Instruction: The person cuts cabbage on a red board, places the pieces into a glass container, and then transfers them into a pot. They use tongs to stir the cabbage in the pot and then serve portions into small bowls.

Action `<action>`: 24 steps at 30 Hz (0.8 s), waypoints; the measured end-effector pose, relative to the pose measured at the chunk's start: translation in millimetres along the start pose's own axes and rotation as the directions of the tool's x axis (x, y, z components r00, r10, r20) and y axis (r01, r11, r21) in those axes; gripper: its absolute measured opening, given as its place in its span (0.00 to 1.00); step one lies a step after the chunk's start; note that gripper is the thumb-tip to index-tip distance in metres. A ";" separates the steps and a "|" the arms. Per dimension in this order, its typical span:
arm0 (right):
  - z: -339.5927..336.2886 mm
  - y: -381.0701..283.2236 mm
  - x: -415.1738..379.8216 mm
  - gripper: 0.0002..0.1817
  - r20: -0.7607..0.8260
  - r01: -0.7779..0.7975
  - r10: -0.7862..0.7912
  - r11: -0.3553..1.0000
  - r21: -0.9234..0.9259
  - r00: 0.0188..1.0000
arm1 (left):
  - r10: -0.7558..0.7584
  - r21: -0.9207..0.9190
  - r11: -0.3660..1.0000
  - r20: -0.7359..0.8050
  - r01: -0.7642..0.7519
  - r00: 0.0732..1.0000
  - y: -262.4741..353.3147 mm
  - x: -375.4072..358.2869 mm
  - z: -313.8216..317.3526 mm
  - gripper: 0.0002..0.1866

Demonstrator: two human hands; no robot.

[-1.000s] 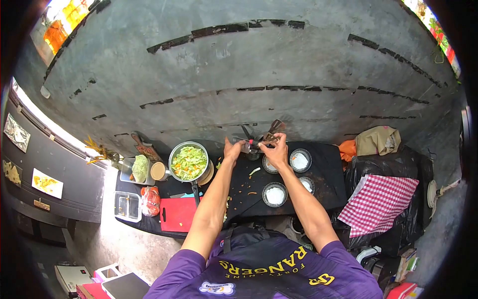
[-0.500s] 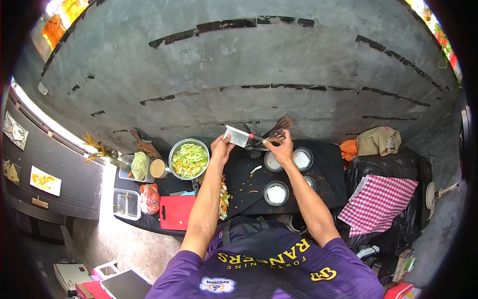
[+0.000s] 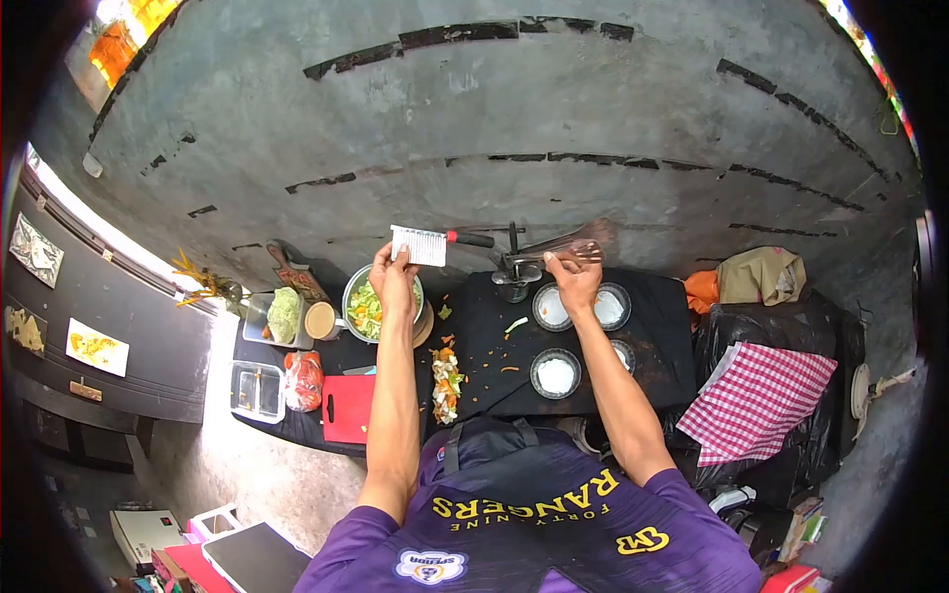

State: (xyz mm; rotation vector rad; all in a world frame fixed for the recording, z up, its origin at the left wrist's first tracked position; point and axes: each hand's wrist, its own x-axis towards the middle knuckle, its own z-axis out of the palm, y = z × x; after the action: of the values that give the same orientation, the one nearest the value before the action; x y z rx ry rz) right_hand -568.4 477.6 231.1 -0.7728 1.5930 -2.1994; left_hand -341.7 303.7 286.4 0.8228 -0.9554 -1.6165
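Note:
My left hand (image 3: 394,284) holds a crinkle cutter (image 3: 420,246) by its ridged metal blade, above the pot of chopped vegetables (image 3: 366,310). The cutter's red and black handle points right. My right hand (image 3: 576,280) is closed at the utensils (image 3: 568,247) standing in a glass holder (image 3: 511,288) at the back of the table; which one it grips is unclear. Below my right hand are several small bowls of white contents (image 3: 556,375), partly hidden by the forearm. A strip of chopped vegetables (image 3: 447,383) lies between my forearms.
On the left are a container with cabbage (image 3: 284,314), a beige cup (image 3: 320,320), a clear tray (image 3: 258,389), a bagged red item (image 3: 303,381) and a red board (image 3: 346,407). A checked cloth (image 3: 756,400) lies on black plastic at right. A grey wall rises behind.
My left hand has moved left with the cutter, away from my right hand. The cutter's handle has come free of my right hand, which is now at the utensils.

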 end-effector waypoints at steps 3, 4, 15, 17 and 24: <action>-0.2 -1.2 -4.1 0.27 -0.024 0.019 -0.018 0.999 0.047 1.000 | -0.021 0.033 0.999 -0.031 0.022 0.999 -7.3 -5.5 -8.7 0.12; 2.8 -9.6 -5.8 0.28 -0.036 0.031 -0.028 0.997 0.071 0.999 | -0.028 0.033 0.999 -0.035 0.029 0.999 -10.5 -7.1 -10.5 0.12; -15.2 5.4 -7.4 0.22 0.093 0.339 -0.345 0.773 -0.536 0.934 | 0.003 0.089 0.996 -0.038 0.001 0.999 -34.1 -41.2 5.3 0.13; -8.0 -2.0 -16.5 0.17 -0.101 0.047 -0.077 0.963 -0.267 0.992 | 0.015 0.085 0.996 0.018 -0.017 1.000 -43.8 -45.1 10.2 0.12; -11.0 6.2 -20.2 0.14 -0.112 0.042 -0.076 0.958 -0.283 0.991 | 0.131 0.323 0.932 0.116 -0.163 0.984 -55.2 -60.0 34.1 0.12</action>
State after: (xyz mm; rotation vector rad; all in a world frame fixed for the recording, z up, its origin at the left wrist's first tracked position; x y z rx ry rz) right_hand -559.0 495.1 217.8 -0.7829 1.9984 -2.1235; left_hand -381.6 376.1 255.3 0.8841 -1.3494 -1.3926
